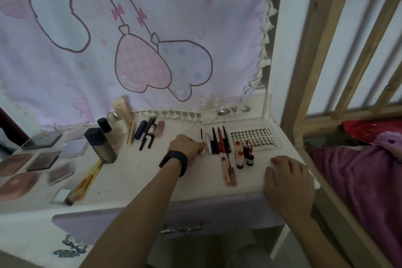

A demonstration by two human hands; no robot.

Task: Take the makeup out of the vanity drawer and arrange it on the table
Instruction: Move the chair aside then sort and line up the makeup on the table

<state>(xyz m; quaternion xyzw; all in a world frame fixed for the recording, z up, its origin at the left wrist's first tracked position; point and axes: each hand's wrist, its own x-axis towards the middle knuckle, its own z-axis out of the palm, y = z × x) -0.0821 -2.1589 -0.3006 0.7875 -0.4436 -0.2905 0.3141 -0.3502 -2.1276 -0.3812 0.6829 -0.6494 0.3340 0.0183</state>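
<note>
nearest: the vanity drawer point(130, 220) front sits flush under the table point(152, 180) edge and is judged closed. the right hand point(289, 183) lies flat on the front corner of the table, fingers relaxed, holding nothing.

further in: the left hand point(187, 144) reaches forward with fingers curled narrow, pinching a small pale stick point(203, 148). what kind of stick it is cannot be told at this size.

step in hand, as judged: seating this stick at the end of the row of liners point(217, 141). recommendations:
- keep it parallel to the row and low over the surface
- release only once it rests, so it does not roll
- keep the knuckles off the nearest white pen, which lies just beyond the fingertips

position of task items relative to the left hand:
- the row of liners is just off its fingertips
- the lip tubes point(229, 169) and small bottles point(240, 154) lie between the two hands
- the lash tray point(254, 137) lies past the row, ahead of the right hand
- on the thumb-opposite side stand a dark bottle point(102, 146) and loose pens point(148, 132), with compacts point(43, 159) well apart beyond them
</note>
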